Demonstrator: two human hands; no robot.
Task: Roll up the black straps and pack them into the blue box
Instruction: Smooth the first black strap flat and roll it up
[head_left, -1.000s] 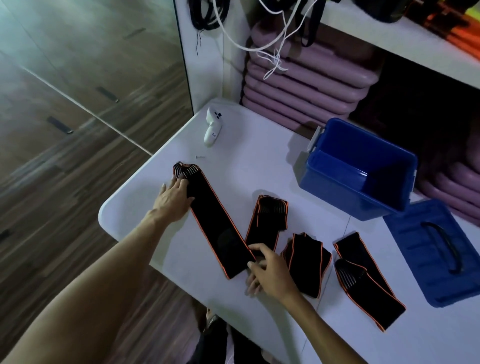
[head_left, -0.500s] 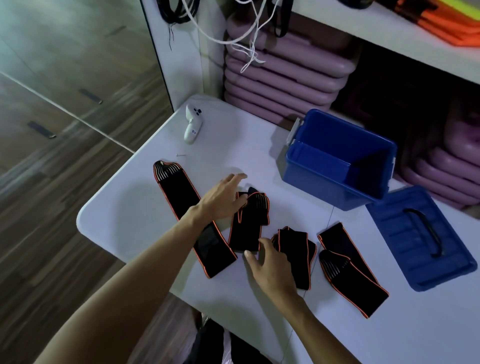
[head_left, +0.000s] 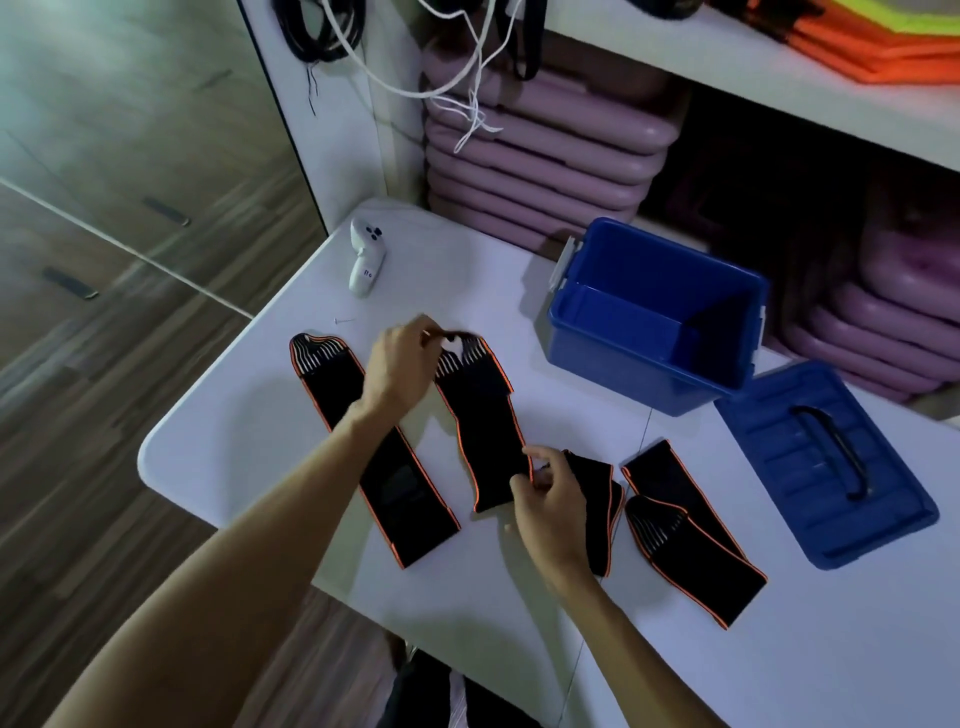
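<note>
Several black straps with orange edging lie on the white table (head_left: 218, 447). One long strap (head_left: 332, 384) stretches flat at the left, partly under my left forearm. A second strap (head_left: 485, 415) runs between my hands: my left hand (head_left: 402, 366) pinches its far striped end, and my right hand (head_left: 545, 499) pinches its near end. A folded strap (head_left: 602, 499) lies just right of my right hand, and another strap (head_left: 685, 535) beyond that. The blue box (head_left: 654, 317) stands open and empty at the back right.
The blue lid (head_left: 826, 462) with a black handle lies right of the box. A white controller (head_left: 366, 254) rests at the table's far left corner. Purple mats are stacked behind the table, with cords hanging above. The table's rounded left edge drops to a wooden floor.
My left hand left the long strap, crossed right and took the far end of the second strap. My right hand took its near end, and the strap is now stretched out longer.
</note>
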